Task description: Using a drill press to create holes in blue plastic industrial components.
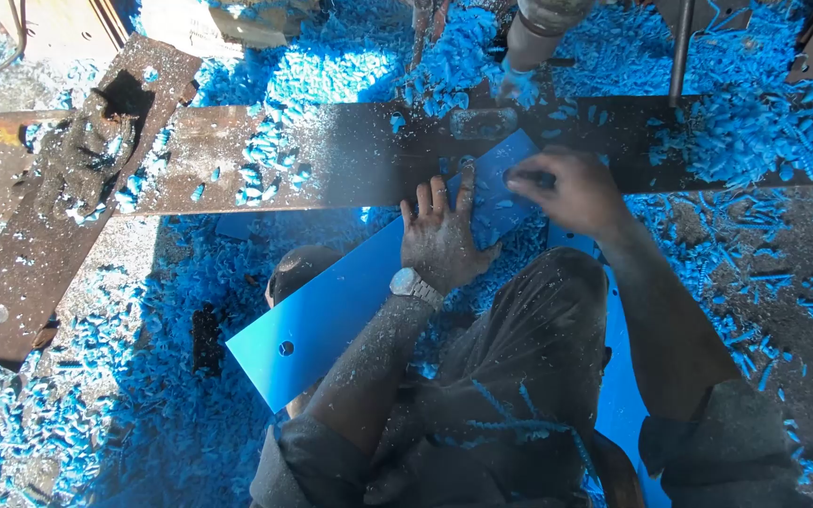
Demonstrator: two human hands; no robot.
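Blue plastic strip (pixel 350 310), long and flat with a small round hole near its low end, lies under the left hand (pixel 439 240), whose spread fingers press it down. Beside it, the right hand (pixel 571 191) pinches the strip's upper end on the rusty metal bar (pixel 331 155).

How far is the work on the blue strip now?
Done: one hole shows near the blue strip's lower end, and blue shavings lie all around. In hand: the left hand presses the strip flat on the metal bar; the right hand works at its upper end. Left: cannot tell.
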